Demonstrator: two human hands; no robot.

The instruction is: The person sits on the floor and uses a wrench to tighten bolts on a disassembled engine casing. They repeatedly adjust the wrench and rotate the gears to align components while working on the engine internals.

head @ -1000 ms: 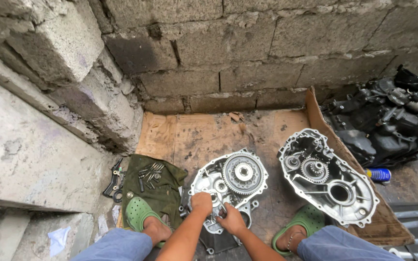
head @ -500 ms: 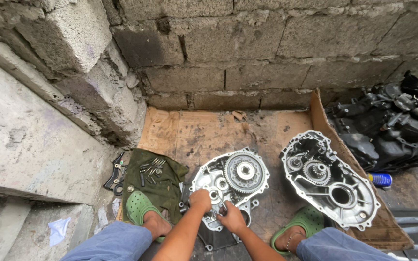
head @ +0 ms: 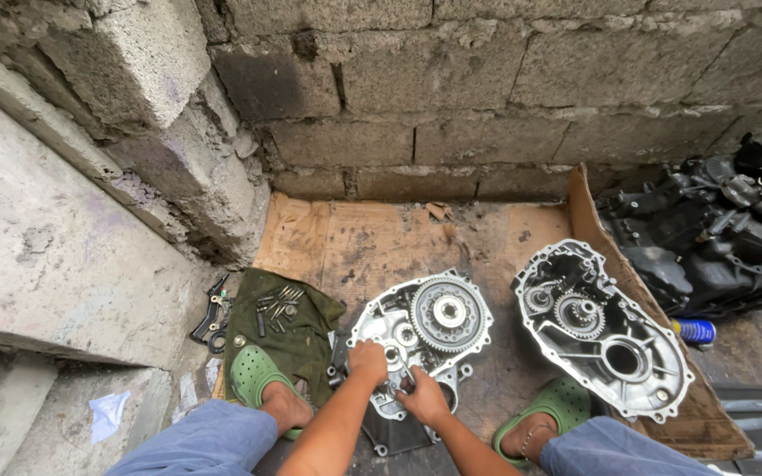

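1. Head view: the person squats on a flattened sheet of brown cardboard [head: 399,242] laid on the floor in a corner of rough grey concrete-block walls [head: 504,79].
2. The left hand [head: 369,360] rests on the near edge of a silver cast-metal gearbox housing [head: 416,339], fingers curled down over it; whether they clasp a small part cannot be told.
3. The right hand [head: 422,397] sits just beside the left, lower on the same housing, fingers bent around something small and dark; what it is cannot be made out.
4. A large toothed steel gear [head: 450,312] lies in the housing's far side, just beyond both hands.
5. A second silver housing half [head: 601,330], open side up with smaller gears inside, lies to the right, apart from the first.
6. A dark green cloth [head: 297,322] to the left carries loose bolts and small metal parts [head: 277,308].
7. Both feet wear green rubber clogs [head: 253,375], 1 on the cloth's near edge.
8. A black, greasy engine assembly [head: 716,229] sits at far right, with a blue and yellow can [head: 694,331] near it.
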